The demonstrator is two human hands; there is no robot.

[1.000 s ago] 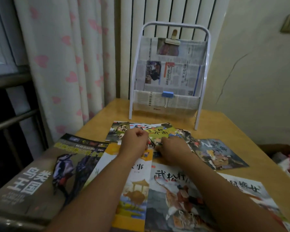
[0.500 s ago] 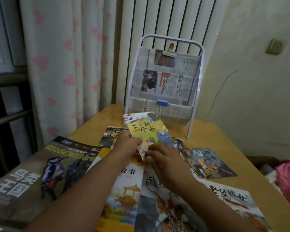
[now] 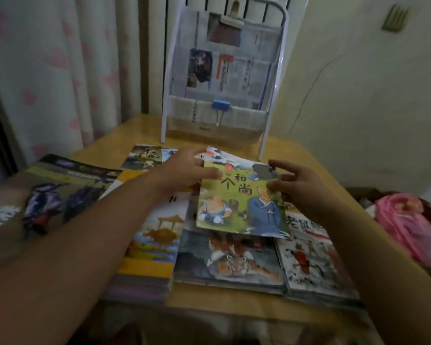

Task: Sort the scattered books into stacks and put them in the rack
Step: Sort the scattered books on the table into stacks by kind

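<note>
A green picture book point(image 3: 234, 207) showing two monks hangs just above the scattered books, cover up. My left hand point(image 3: 184, 173) grips its top-left edge. My right hand point(image 3: 299, 188) pinches its right edge with curled fingers. Beneath it lie a tiger-cover book point(image 3: 234, 262), a yellow book point(image 3: 154, 242) and a white book with red figures point(image 3: 314, 257). The white wire rack point(image 3: 166, 108), lined with newspaper, stands upright at the back of the wooden table point(image 3: 234, 302).
A large bird-cover book point(image 3: 60, 195) overhangs the table's left side, and a small dark book point(image 3: 147, 158) lies behind my left hand. A blue binder clip point(image 3: 220, 105) sits on the rack's lower pocket. A pink bag point(image 3: 408, 225) lies off the right edge; a curtain point(image 3: 47, 70) hangs on the left.
Both hands lifted the green book off the pile and drew it toward me, turning it cover up over the tiger book. My right hand shifted from its near edge to its right edge.
</note>
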